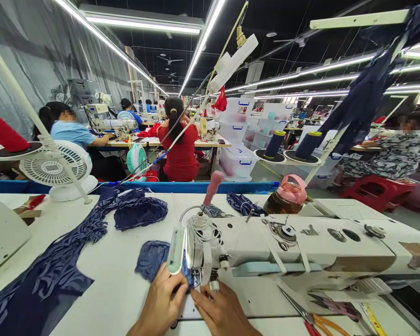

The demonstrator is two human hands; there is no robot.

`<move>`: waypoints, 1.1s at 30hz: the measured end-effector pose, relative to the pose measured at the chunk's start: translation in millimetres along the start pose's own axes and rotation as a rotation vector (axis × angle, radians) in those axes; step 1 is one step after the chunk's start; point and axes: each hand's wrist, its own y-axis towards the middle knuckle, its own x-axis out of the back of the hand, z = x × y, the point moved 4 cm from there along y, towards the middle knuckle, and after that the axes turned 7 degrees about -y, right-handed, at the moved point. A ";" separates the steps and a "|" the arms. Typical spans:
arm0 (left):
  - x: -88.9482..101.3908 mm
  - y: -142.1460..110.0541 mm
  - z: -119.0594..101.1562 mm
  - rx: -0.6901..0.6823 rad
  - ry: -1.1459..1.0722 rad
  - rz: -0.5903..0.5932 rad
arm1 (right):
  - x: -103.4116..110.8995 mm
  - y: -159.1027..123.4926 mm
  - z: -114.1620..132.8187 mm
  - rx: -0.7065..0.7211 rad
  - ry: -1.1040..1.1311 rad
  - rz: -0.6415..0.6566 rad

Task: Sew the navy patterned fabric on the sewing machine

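Note:
A piece of blue ruffled fabric lies on the bed of a white sewing machine, left of and under its needle area. My left hand is closed, thumb and fingers pinching the near edge of this fabric just left of the presser foot. Close on the right of the foot is my right hand, its fingers bent and pressed together, fingertips beside the fabric edge. What they grip, if anything, is hidden. A lit lamp hangs in front of the fabric and covers part of it.
Long navy ruffled fabric spreads over the table's left side, with a bundle behind. Scissors and snips lie front right. A pink-lidded jar stands behind the machine, a white fan at back left. Other people sit farther off.

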 end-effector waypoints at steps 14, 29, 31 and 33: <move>-11.9 13.4 15.8 0.216 -0.025 0.072 | -0.2 0.0 -2.2 0.027 -0.013 -0.034; -12.9 9.7 18.2 0.159 -0.133 0.058 | 4.5 -1.8 -7.2 -0.046 0.029 -0.176; -13.0 9.1 17.9 0.138 -0.127 0.053 | 3.8 -1.7 -8.3 -0.049 0.023 -0.150; -13.6 9.1 17.6 0.127 -0.109 0.051 | 2.1 -1.9 -7.9 -0.042 -0.005 -0.120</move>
